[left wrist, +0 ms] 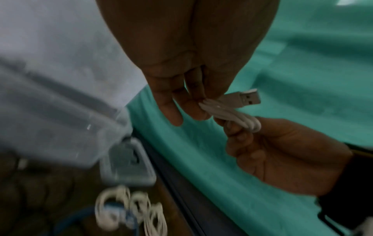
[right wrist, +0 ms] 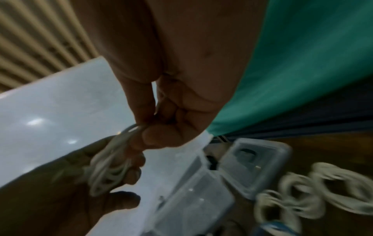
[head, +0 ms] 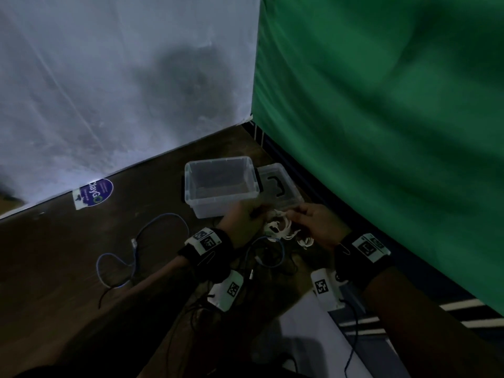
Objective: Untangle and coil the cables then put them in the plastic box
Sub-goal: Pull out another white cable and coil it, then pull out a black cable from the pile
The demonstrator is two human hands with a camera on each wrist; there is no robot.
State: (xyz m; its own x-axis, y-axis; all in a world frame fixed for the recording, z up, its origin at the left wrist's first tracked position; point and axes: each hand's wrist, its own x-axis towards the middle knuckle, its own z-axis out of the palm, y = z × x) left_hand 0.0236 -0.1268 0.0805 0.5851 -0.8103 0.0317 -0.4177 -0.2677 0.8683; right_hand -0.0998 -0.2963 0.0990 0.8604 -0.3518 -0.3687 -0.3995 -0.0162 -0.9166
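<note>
While both hands meet at lower centre of the head view, the left hand (head: 241, 222) and right hand (head: 320, 226) work one white USB cable (left wrist: 232, 111) between them. In the left wrist view, centre frame, the left fingers (left wrist: 193, 110) pinch the bundled loops just behind the USB plug (left wrist: 247, 97), plug sticking out to the right, probably so the end stays free while the loops are gathered. The right hand, lower right of that frame, has fingers curled round the other end of the same small bundle, likely keeping the coil from springing open. Right wrist view agrees: right fingertips (right wrist: 157, 137) clamped on the loops at centre, left palm below cupping them.

The plastic box (head: 191, 184) sits open at centre of the head view, just above the hands, looks to hold nothing; its lid (head: 289, 181) lies right beside it, against the green cloth (head: 381, 105). Box is close, so the drop-in should be short.

More white coiled cable (head: 283, 230) lies on the dark floor (head: 68, 268) under the hands, blurred, whether tangled I cannot tell. A blue cable (head: 136, 241) sprawls uncoiled at lower left, running under the left wrist. Thin black leads (head: 272, 257) below the hands, hard to sort out.

Judgement: early on, one cable nearly coiled, none boxed.
</note>
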